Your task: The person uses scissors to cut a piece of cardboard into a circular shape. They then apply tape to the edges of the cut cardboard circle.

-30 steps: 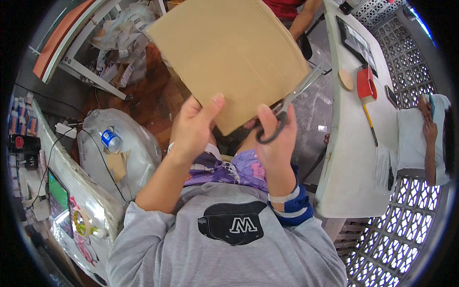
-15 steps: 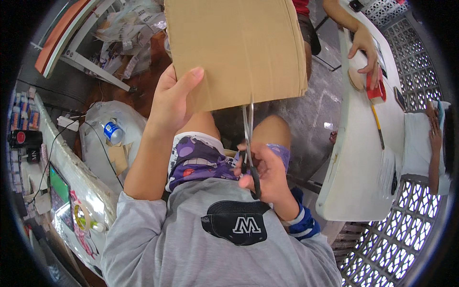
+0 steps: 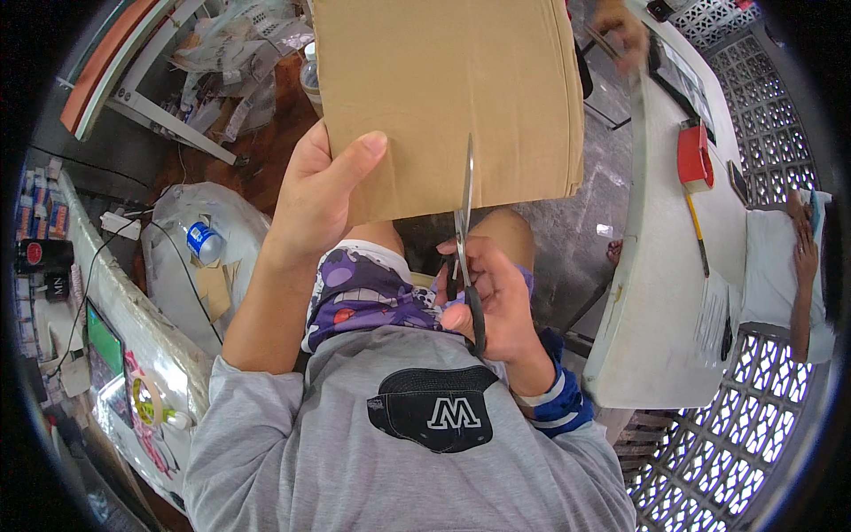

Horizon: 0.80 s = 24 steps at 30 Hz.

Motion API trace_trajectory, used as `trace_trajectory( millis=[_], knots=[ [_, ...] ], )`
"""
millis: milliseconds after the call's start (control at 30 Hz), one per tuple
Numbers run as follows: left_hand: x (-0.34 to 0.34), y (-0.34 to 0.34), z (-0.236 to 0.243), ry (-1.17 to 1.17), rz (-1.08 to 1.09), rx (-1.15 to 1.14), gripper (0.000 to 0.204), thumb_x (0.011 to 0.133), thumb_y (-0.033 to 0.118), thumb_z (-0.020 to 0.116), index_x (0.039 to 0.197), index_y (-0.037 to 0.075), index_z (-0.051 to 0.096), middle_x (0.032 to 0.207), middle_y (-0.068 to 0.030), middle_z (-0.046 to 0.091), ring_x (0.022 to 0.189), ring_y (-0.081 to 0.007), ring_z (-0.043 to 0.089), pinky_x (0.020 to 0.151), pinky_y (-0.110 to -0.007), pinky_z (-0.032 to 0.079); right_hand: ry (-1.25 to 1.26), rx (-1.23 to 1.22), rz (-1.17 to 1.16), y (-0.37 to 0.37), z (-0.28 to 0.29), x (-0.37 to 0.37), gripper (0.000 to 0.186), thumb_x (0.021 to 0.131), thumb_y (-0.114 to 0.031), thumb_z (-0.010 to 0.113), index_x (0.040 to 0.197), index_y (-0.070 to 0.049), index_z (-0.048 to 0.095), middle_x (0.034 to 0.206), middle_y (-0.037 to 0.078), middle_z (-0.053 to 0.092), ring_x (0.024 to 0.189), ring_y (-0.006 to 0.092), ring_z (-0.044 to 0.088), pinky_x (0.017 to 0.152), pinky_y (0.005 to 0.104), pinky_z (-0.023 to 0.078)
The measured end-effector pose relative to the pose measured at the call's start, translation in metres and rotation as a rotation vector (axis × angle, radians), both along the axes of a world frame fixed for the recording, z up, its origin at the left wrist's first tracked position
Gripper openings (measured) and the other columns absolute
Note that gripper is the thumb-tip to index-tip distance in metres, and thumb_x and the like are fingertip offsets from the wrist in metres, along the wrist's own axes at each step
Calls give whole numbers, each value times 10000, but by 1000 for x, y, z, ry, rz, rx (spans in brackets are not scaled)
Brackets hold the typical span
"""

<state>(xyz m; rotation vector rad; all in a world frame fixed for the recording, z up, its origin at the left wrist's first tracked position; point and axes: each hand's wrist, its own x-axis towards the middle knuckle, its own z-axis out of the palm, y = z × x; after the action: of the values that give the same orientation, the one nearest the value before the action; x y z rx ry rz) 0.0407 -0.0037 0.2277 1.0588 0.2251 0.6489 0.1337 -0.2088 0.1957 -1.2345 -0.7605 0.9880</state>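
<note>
My left hand point(image 3: 315, 199) is closed on the lower-left corner of a large brown cardboard piece point(image 3: 443, 80), thumb on its front face. My right hand point(image 3: 487, 297) has its fingers in the dark handles of metal scissors point(image 3: 464, 213). The scissors point upward across the lower edge of the cardboard, one blade lying over its face right of my left thumb; whether the other blade is behind it I cannot see. Both hands are held above my lap.
A white table point(image 3: 647, 328) at the right bears a red holder point(image 3: 694, 155), a yellow-handled tool point(image 3: 696, 235) and a tablet. Another person's hand point(image 3: 620, 35) is at its far end; a person lies or sits far right point(image 3: 780, 266). A bottle point(image 3: 204, 241) lies on a plastic-covered seat left, beside a cluttered table.
The cardboard has turned to hang straighter, with its lower edge nearly level. My right hand swung the scissors upright and raised them onto the cardboard. The other person's hand reached to the table, then withdrew upward.
</note>
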Motion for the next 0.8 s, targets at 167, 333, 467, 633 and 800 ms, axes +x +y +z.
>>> trace_trajectory(
  millis=[167, 333, 467, 633, 800],
  knots=[
    [2, -3, 3, 10, 2, 0, 288, 974, 115, 550, 1222, -29, 547, 1161, -93, 642, 1029, -141, 625, 885, -301, 510, -21, -1, -4, 0, 3, 2, 804, 667, -425, 889, 1212, 35, 519, 917, 43, 567, 814, 121, 555, 727, 263, 468],
    [2, -5, 4, 25, 12, -5, 287, 975, 118, 552, 1220, -31, 549, 1150, -93, 648, 1016, -142, 631, 876, -300, 514, -28, -19, -9, 0, 2, 2, 822, 663, -442, 886, 1222, 36, 519, 913, 40, 559, 815, 121, 552, 723, 263, 464],
    [3, -6, 1, 20, 9, -33, 290, 976, 122, 554, 1222, -33, 548, 1151, -94, 649, 1019, -141, 632, 875, -299, 515, -24, -19, 8, 0, 2, 3, 837, 659, -458, 883, 1229, 35, 518, 923, 40, 550, 820, 121, 545, 730, 262, 461],
    [4, -7, 2, 13, -4, -30, 292, 976, 124, 555, 1223, -32, 549, 1158, -93, 648, 1023, -141, 632, 875, -296, 514, -10, -7, 16, 0, 4, 2, 839, 666, -471, 874, 1235, 32, 519, 936, 39, 545, 832, 121, 538, 746, 264, 459],
    [6, -7, 1, 12, -16, -35, 281, 978, 124, 548, 1212, -30, 559, 1154, -89, 649, 1022, -137, 631, 875, -293, 513, -25, -11, 22, 0, 4, 3, 838, 668, -474, 871, 1242, 33, 529, 949, 39, 546, 840, 125, 540, 754, 269, 459]
  ],
)
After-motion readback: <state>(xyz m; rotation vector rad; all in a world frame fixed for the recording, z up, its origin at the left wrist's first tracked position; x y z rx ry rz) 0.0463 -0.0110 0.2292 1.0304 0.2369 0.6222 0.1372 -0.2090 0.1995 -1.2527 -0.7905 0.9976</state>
